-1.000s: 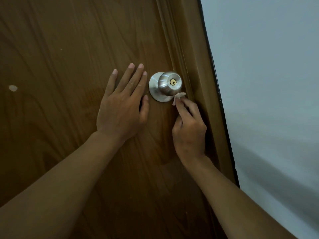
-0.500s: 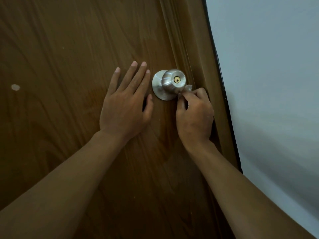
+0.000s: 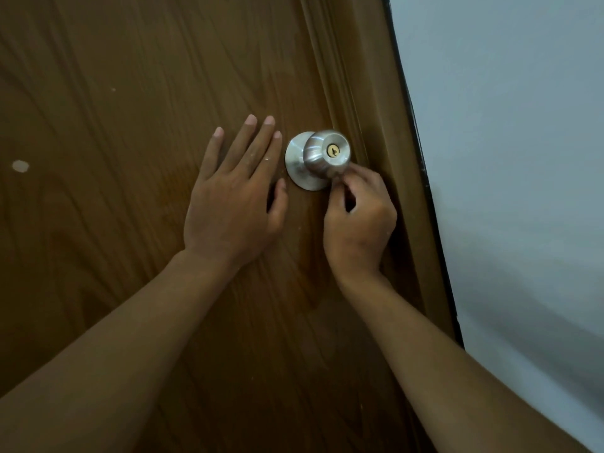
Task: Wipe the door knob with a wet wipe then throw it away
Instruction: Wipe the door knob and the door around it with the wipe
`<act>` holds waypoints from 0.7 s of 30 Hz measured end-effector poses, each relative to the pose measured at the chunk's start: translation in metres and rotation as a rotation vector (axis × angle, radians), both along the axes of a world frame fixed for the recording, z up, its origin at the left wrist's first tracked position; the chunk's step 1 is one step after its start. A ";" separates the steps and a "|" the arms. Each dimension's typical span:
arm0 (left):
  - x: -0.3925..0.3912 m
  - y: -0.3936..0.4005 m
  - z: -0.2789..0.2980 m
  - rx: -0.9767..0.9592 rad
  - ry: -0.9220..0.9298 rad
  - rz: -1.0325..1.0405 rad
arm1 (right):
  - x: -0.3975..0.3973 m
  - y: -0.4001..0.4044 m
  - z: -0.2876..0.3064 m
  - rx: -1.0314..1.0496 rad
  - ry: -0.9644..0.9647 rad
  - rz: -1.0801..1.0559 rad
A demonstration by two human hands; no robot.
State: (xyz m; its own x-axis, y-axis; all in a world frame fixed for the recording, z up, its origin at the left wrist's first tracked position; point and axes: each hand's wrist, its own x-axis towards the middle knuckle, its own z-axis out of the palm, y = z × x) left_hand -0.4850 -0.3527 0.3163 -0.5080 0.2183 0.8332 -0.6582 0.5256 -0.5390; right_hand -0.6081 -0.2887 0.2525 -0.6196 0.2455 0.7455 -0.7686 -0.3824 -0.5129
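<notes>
The head view looks down on a brown wood-grain door (image 3: pixel 130 93) with a round brushed-steel door knob (image 3: pixel 327 153) set near its right edge. The knob stands out from a flat circular steel plate (image 3: pixel 294 161) fixed to the door, and a small brass keyhole (image 3: pixel 332 150) sits in the middle of its face.

The left hand (image 3: pixel 235 197) lies flat on the door just left of the plate, its grip fully spread, the fingers straight and pointing up, the thumb close beside the plate's lower left edge. It has hold of nothing.

The right hand (image 3: pixel 358 223) reaches up from below and to the right, its grip curled, with fingertips (image 3: pixel 343 176) pinched together against the lower right side of the knob. The wet wipe is hidden here: whether the pinched fingers have it between them and the metal cannot be told.

Right of the knob runs the moulded brown door frame (image 3: pixel 376 125), edged by a thin black strip (image 3: pixel 421 158), and beyond it a plain pale grey wall (image 3: pixel 506 158). A small pale chip (image 3: pixel 20 166) marks the door far to the left, well apart from both hands.
</notes>
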 end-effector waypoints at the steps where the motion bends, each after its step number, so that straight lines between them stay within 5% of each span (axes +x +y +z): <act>1: 0.000 0.000 0.000 0.000 0.001 -0.003 | -0.001 0.001 0.009 -0.020 -0.009 0.021; 21: -0.001 0.002 -0.001 0.000 0.006 0.001 | 0.001 0.006 0.001 -0.109 -0.105 0.292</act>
